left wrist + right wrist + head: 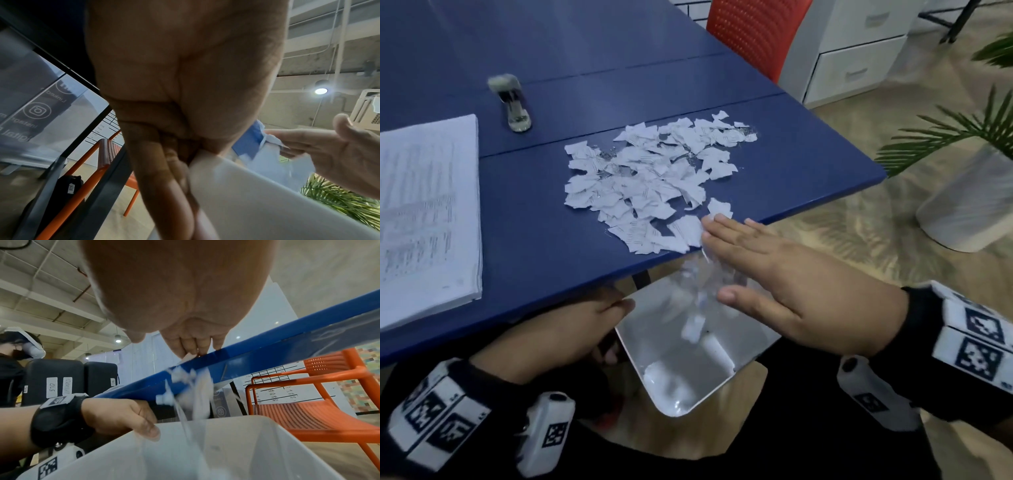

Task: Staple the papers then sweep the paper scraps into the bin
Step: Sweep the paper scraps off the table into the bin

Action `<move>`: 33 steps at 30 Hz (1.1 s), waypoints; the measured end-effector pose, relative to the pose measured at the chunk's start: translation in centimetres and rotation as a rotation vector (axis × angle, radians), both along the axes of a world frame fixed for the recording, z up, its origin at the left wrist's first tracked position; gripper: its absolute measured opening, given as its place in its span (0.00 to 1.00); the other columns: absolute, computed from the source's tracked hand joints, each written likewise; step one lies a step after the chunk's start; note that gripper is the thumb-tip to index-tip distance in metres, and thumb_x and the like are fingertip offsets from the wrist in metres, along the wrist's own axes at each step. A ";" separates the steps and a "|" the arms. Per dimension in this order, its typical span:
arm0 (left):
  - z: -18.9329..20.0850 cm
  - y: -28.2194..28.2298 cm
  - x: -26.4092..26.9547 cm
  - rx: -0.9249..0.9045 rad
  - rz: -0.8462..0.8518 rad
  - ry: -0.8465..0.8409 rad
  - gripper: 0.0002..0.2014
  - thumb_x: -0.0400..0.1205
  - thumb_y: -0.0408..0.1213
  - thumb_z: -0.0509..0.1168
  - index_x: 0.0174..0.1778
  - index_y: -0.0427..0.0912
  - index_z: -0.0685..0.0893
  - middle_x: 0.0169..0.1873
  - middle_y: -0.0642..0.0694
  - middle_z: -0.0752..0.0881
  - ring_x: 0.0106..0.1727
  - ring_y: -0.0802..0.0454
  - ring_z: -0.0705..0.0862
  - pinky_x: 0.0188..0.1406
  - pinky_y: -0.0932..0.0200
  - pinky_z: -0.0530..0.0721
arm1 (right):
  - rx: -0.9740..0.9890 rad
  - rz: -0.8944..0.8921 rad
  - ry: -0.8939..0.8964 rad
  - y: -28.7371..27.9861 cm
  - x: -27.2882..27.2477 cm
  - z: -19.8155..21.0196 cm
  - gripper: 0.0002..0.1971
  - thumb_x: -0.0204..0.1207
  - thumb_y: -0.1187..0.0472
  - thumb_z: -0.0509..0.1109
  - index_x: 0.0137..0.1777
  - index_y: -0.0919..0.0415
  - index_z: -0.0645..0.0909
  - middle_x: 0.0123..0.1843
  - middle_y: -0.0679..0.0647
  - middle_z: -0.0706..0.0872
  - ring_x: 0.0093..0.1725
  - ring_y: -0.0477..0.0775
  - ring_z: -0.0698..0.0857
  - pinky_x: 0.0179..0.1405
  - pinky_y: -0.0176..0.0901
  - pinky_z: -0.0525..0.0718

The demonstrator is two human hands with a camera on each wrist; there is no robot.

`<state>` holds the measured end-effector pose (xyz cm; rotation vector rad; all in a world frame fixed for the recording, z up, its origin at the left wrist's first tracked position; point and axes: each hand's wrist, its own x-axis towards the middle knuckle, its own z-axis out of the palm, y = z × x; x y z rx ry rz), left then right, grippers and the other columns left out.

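Head view: scraps (650,178) against right fingertips (710,222)

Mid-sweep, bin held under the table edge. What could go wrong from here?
1. The scrap pile spreads wider than the bin mouth below, so pieces swept off to the side may miss it and land on the floor.
2. The left hand grips the bin at one rim only; it could tip or drift.
3. The right hand sweeps with flat fingers; falling scraps flutter and may scatter.
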<state>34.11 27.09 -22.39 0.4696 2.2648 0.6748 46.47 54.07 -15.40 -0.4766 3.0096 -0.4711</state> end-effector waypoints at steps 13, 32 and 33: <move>-0.1 -0.2 0.1 0.002 0.077 -0.020 0.17 0.95 0.52 0.56 0.47 0.51 0.85 0.32 0.41 0.96 0.31 0.51 0.92 0.55 0.51 0.93 | 0.000 0.028 0.045 -0.7 -1.4 -0.3 0.36 0.88 0.34 0.50 0.91 0.51 0.58 0.93 0.43 0.53 0.91 0.36 0.47 0.91 0.49 0.50; -0.6 0.7 -0.1 0.030 -0.070 0.064 0.21 0.95 0.52 0.56 0.43 0.43 0.84 0.35 0.39 0.96 0.32 0.50 0.94 0.49 0.57 0.93 | 0.031 -0.012 0.125 0.6 -2.8 0.0 0.39 0.87 0.35 0.58 0.92 0.54 0.55 0.93 0.45 0.53 0.92 0.39 0.47 0.91 0.51 0.53; -0.8 0.7 -0.2 0.031 -0.068 0.063 0.21 0.95 0.52 0.56 0.44 0.42 0.84 0.35 0.39 0.96 0.32 0.48 0.94 0.48 0.58 0.93 | 0.042 -0.030 0.105 0.5 -3.0 0.0 0.40 0.86 0.33 0.56 0.92 0.53 0.53 0.93 0.45 0.51 0.92 0.39 0.45 0.91 0.50 0.52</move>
